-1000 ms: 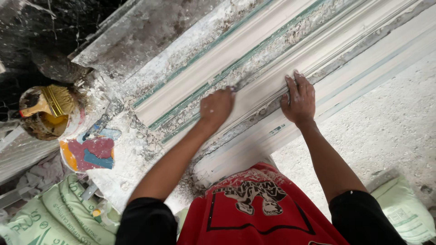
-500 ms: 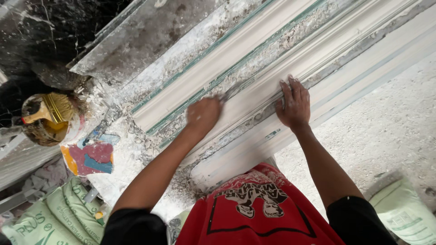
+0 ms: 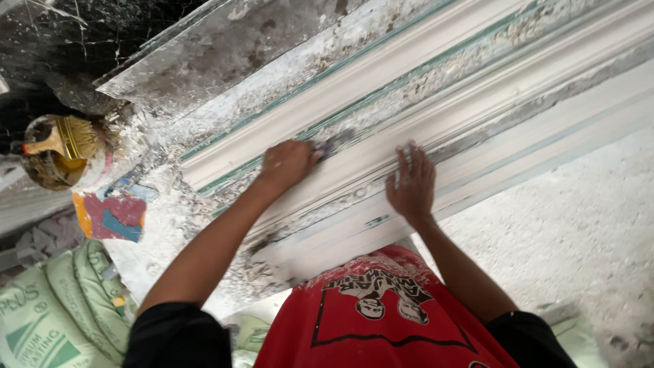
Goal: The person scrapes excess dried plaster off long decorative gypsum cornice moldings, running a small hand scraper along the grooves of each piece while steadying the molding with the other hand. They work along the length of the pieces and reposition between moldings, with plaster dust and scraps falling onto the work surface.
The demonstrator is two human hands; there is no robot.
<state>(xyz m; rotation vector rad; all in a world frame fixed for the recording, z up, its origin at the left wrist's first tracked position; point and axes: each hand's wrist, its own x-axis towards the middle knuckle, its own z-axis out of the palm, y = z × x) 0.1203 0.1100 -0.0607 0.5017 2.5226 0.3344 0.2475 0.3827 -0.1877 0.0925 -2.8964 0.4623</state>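
Plaster moulding (image 3: 436, 102) runs long across our bench (image 3: 204, 61), its axis slanting from the near-left end up toward the far-right corner, ribs and grooves all following that line. Our left hand (image 3: 287, 163) sits on the middle rib, fingers curled and pinched around a small dark tool (image 3: 335, 143) — a scraper or bit of abrasive, we cannot tell which — whose tip points to the right along the groove. Our right hand (image 3: 411, 185) lies just beside it to the right, on the lower rib, palm down and fingers spread flat, pressing the piece. The two hands are near each other but apart, and the left is the nearer one to the rough, speckled strip with green streaks above the rib. That strip lies up and right of the tool, along the same long axis.

At the bench's left edge stands a crusted tin (image 3: 54, 153) with a brush in it, well apart from both hands, and below it a torn coloured scrap (image 3: 112, 215). Pale green sacks (image 3: 61, 313) lie at the near-left corner. Nothing stands between the tool and the strip — only dried plaster crumbs along the groove.
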